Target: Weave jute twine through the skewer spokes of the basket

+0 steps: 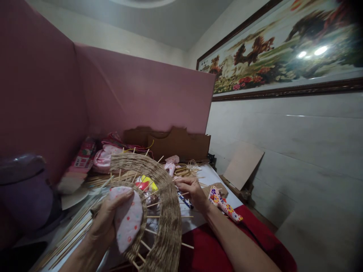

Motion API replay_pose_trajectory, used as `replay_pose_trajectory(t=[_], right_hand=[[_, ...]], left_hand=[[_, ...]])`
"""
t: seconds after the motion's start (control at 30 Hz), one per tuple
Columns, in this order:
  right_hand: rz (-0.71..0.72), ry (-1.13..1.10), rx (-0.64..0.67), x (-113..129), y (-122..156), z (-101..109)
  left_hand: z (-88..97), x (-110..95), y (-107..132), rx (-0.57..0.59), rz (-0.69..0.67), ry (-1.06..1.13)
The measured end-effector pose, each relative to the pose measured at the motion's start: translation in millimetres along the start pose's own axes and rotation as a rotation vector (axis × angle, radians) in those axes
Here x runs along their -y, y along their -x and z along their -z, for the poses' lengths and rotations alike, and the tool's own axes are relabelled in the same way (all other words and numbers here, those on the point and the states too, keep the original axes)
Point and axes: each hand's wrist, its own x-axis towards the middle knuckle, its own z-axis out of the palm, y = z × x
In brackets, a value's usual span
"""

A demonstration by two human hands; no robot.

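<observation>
My left hand (109, 215) grips a half-round woven twine fan (168, 211) by its middle, the thumb lying on a padded white cloth piece (129, 215) with small red and orange dots. Thin wooden sticks radiate from this centre through a narrow inner band of brown twine and a broad outer one, their tips sticking out past the rim. At the fan's outer right edge my right hand (194, 192) is closed in a pinch near a stick tip; what lies between its fingertips is too small to make out.
Loose wooden sticks (70, 238) lie at the left. Behind the fan are a yellow and red packet (147, 183), pink cloth (103, 156) and coiled cord (188, 170). A flower-print cloth piece (225, 204) lies right, by red cloth (255, 234). Brown cardboard (181, 143) stands at the back.
</observation>
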Motion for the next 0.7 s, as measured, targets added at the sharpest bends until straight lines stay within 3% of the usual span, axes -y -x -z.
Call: replay_pose_trajectory(t=[0.1, 0.23, 0.47, 0.7], right_hand=[[0.045, 0.122, -0.015, 3.7, 1.4, -0.9], [0.25, 0.392, 0.004, 4.1, 1.9, -0.9], [0.585, 0.778, -0.083, 8.0, 5.7, 0.0], [0.651, 0.898, -0.101, 13.7, 11.2, 2.3]], left_hand=[[4.7, -1.0, -4.8, -0.002, -0.024, -0.01], [4.3, -3.5, -6.0, -0.039, 0.006, -0.027], [2.4, -4.9, -5.8, -0.073, -0.008, -0.051], [2.1, -5.3, -5.1, -0.074, -0.007, -0.05]])
